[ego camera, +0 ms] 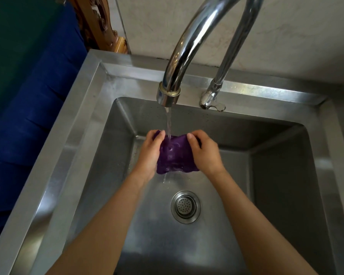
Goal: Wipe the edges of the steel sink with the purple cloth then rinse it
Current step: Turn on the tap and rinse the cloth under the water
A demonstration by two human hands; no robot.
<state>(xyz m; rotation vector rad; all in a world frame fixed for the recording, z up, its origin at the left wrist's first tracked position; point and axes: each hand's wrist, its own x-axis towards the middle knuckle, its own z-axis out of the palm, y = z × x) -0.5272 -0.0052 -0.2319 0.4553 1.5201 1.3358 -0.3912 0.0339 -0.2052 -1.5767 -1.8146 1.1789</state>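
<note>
Item: purple cloth (pixel 174 155), which we grip with both hands' fingers (pixel 193 140) closed on its side edges, long axis spanning left hand (pixel 149 153) to right hand (pixel 205 153) under the tap stream (pixel 168 124).

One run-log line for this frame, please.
stage: rinse | purple cloth under running faucet | left hand, right hand gripping it

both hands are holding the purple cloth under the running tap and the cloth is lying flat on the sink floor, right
Not quite. In the head view both hands hold the purple cloth under the tap, but it is lifted above the sink floor, not lying on it.
</note>
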